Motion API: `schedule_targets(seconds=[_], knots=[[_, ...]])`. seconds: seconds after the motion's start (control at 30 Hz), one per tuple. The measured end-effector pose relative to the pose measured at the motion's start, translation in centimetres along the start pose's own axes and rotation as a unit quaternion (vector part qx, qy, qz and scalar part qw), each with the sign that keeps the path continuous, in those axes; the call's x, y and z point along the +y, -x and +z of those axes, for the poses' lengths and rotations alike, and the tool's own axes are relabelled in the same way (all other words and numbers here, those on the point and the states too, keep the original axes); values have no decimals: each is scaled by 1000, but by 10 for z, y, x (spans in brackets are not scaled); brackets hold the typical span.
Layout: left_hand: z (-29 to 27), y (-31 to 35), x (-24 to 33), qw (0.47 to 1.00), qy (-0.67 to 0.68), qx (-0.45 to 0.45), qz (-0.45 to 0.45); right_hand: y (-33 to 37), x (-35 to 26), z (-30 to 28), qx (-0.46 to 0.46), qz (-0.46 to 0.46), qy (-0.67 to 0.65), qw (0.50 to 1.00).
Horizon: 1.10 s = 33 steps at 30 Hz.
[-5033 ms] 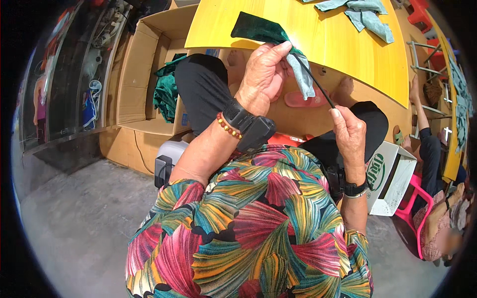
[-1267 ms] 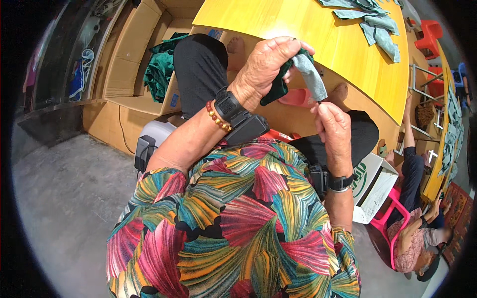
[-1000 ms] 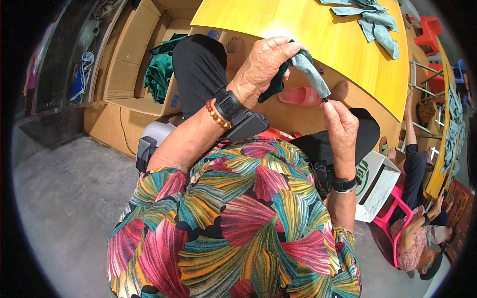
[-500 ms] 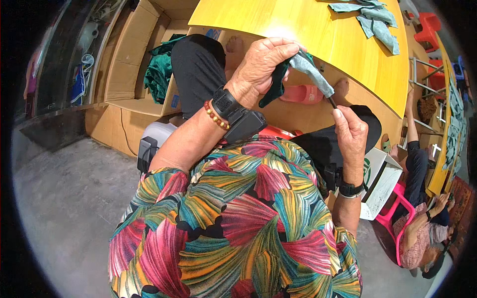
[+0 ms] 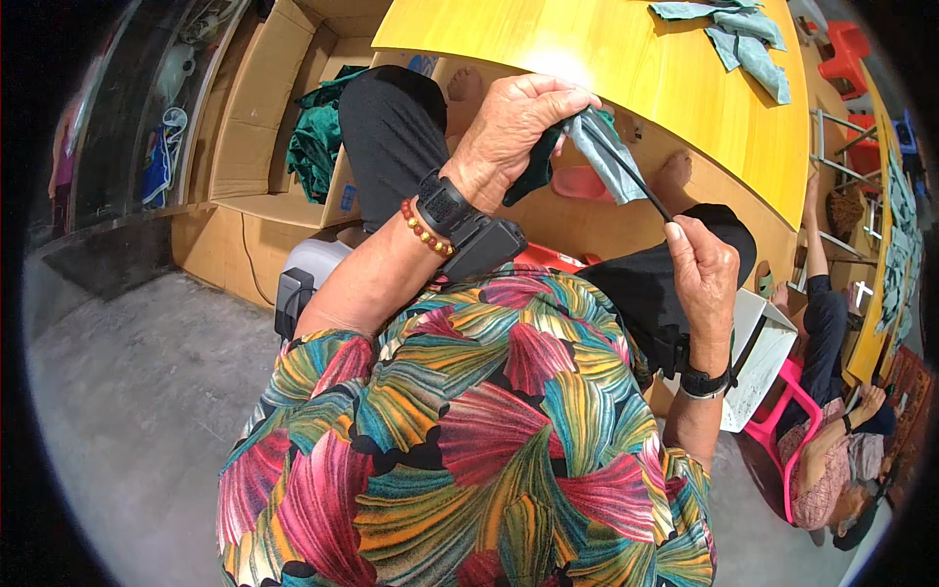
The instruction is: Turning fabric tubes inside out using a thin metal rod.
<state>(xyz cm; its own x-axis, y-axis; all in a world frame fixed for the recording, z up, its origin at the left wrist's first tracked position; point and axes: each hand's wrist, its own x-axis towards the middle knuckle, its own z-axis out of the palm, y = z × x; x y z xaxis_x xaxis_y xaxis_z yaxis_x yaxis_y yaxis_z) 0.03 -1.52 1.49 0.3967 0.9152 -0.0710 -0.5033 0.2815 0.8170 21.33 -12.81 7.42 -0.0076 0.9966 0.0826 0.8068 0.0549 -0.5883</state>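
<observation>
Pinched between the fingers of my left hand (image 5: 518,132) is a narrow cloth piece (image 5: 604,166), grey-blue on one face and dark green on the other. A dark green part of it hangs below my left fingers. My right hand (image 5: 702,264) grips the lower end of a thin dark rod (image 5: 641,184). The rod slants up to the left along the grey-blue cloth, and its far end is hidden near my left fingertips.
Beyond my hands is a yellow table (image 5: 548,39) with grey-blue cloth strips (image 5: 753,54) on it. An open cardboard box (image 5: 240,147) with green velvet cloth (image 5: 315,147) stands at the left. A white box (image 5: 758,362) and a pink stool (image 5: 787,430) are at the right, near another seated person.
My right hand has moved a little right and down with the rod. More of the rod shows; the cloth that surrounded it now hangs looser and flatter beside it.
</observation>
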Motion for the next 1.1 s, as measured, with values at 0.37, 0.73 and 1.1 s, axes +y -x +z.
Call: schedule_targets(seconds=[0.37,0.73,1.1], knots=[[10,5,-46,993,75,94,14,3,19,38,-16,56,-68,996],[16,-4,-10,991,-12,101,89,-19,-1,58,-151,194,-446,861],[10,-12,-9,988,77,89,101,-3,6,19,-10,62,-160,985]])
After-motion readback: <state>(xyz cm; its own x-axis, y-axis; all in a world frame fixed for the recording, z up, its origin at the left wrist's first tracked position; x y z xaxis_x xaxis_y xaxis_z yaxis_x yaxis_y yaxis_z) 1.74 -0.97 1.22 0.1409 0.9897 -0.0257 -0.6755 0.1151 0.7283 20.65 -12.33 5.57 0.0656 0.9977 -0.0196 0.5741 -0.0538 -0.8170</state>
